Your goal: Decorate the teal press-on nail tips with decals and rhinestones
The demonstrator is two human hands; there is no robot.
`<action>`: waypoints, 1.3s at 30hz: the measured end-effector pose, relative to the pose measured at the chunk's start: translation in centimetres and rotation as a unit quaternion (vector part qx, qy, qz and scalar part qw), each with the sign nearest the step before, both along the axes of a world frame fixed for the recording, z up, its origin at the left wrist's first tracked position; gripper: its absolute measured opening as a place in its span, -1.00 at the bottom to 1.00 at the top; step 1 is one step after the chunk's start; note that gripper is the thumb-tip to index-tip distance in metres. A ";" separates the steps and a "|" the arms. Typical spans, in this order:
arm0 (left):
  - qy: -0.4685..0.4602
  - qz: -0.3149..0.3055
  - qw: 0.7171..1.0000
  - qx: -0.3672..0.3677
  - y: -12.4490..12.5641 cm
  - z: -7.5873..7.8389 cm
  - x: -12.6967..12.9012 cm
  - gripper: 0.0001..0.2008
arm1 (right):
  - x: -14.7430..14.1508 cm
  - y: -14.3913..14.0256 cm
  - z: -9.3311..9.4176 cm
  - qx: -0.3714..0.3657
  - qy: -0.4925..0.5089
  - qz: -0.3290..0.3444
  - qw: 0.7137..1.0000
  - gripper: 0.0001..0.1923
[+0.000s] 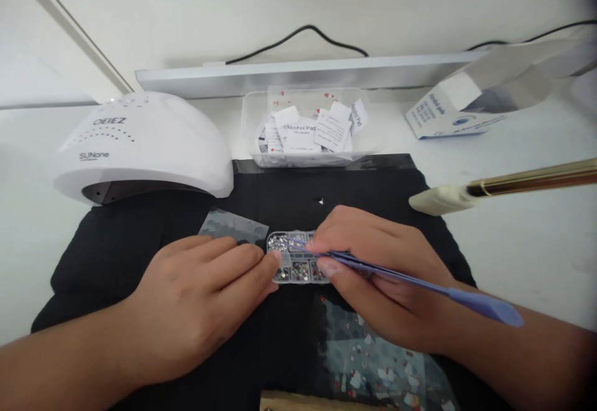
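Note:
A small clear compartment box of rhinestones (300, 270) lies on the black cloth, its cells holding silver and coloured stones. My left hand (200, 293) grips the box's left end, thumb at its edge and fingers curled. Between the thumb and fingers of my right hand (373, 268) is a pair of purple tweezers (401, 277). Their tips point left over the back row of cells, near the silver stones. Whether a stone sits between the tips is too small to tell. My right hand hides the right part of the box.
A white nail lamp (153, 143) stands back left. Behind is a clear tub (252, 131) of alcohol pad packets, with an open carton (448, 112) to its right. A brush (438, 201) juts in from the right. Clear plastic film (387, 361) lies in front on the black cloth (280, 187).

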State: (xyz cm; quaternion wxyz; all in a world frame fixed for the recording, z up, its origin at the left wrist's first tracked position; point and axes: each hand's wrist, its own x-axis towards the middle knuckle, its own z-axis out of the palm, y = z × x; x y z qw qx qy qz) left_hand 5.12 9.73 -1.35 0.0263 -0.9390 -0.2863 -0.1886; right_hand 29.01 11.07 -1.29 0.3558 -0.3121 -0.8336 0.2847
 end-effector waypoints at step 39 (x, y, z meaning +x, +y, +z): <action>0.004 0.024 1.000 0.001 0.1 -0.1 0.5 -0.79 | 1.0 -0.2 -0.7 -0.099 0.128 -0.063 0.985 -0.82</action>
